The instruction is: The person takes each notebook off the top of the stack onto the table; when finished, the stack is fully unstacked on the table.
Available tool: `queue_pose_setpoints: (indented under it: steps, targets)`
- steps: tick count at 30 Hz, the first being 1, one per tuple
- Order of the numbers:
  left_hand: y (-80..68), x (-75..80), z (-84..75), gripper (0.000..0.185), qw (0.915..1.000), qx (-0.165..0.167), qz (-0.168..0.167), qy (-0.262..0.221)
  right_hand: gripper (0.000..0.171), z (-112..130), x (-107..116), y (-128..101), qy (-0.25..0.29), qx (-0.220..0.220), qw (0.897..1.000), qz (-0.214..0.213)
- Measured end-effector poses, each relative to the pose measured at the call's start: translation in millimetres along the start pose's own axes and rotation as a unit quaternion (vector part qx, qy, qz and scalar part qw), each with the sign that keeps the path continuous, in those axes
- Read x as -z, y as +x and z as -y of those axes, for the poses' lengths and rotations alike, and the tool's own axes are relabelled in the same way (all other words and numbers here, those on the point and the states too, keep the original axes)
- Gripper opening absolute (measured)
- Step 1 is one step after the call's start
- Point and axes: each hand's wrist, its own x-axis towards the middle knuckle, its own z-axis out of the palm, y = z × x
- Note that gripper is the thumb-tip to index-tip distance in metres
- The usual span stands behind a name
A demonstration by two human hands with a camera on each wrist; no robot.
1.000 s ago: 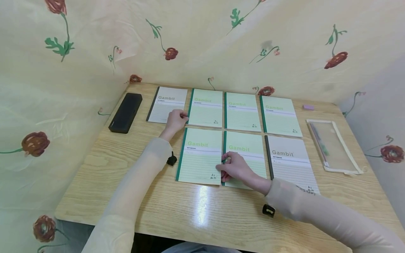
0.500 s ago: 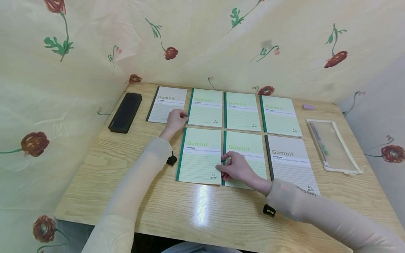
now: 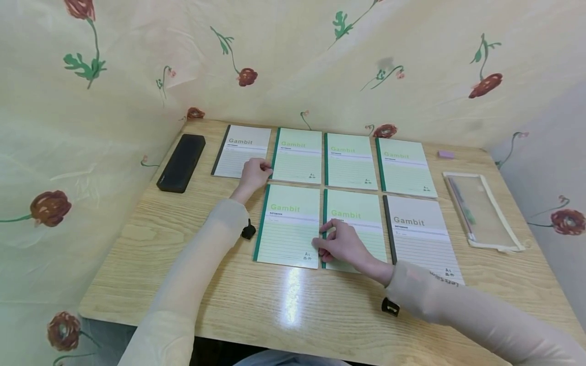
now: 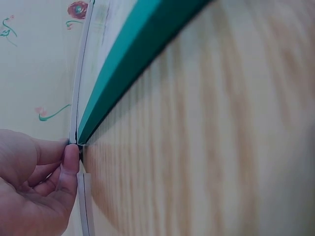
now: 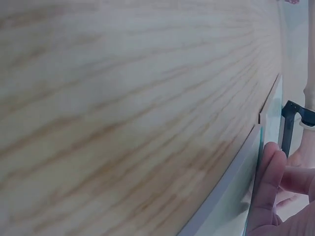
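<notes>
In the head view my left hand [image 3: 255, 174] sits over the lower right of the grey notebook [image 3: 242, 152] at the back left. Its thumb and finger pinch at the near spine corner of the neighbouring green notebook [image 3: 297, 155]; the left wrist view shows the fingertips meeting there. My right hand [image 3: 341, 241] lies over the spine side of the front middle green notebook [image 3: 354, 203]. Its thumb and curled fingers hold the right edge of the front left green notebook [image 3: 288, 226]. The exact contact under the right fingers is partly hidden.
Two more green notebooks [image 3: 351, 161] [image 3: 407, 168] lie in the back row, and a second grey notebook [image 3: 421, 234] at front right. A black case [image 3: 181, 162] is at left. A clear zip pouch [image 3: 485, 213] and purple eraser [image 3: 446, 155] lie at right on the wooden table [image 3: 229, 305].
The front left green notebook has shifted very slightly left and toward the near side. My left hand stays in place; my right hand has barely moved.
</notes>
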Motion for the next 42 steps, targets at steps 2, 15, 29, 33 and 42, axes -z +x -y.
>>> queue_pose_setpoints:
  steps: [2, 15, 29, 33, 42]
  targets:
    - [-0.1, 0.2, -0.3, 0.018, 1.0, 0.0, 0.0, 0.0, 0.032, 0, 1, 0, 0.006, 0.003, 1.0, 0.0]
    - [-1.6, -1.3, -2.0, 0.018, 1.0, 0.005, 0.001, 0.001, 0.028, 11, 25, 30, 0.01, -0.005, 0.999, -0.032]
    - [-1.5, -0.2, -4.3, 0.018, 0.9999, 0.015, 0.004, 0.004, 0.031, 28, 63, 99, 0.018, -0.02, 0.997, -0.068]
    - [0.1, -0.9, -5.0, 0.018, 0.9998, 0.018, 0.005, 0.005, 0.031, 30, 66, 115, 0.008, -0.025, 0.996, -0.082]
    - [1.7, -1.7, -5.6, 0.018, 0.9996, 0.022, 0.004, 0.016, 0.03, 30, 71, 143, 0.026, -0.049, 0.995, -0.082]
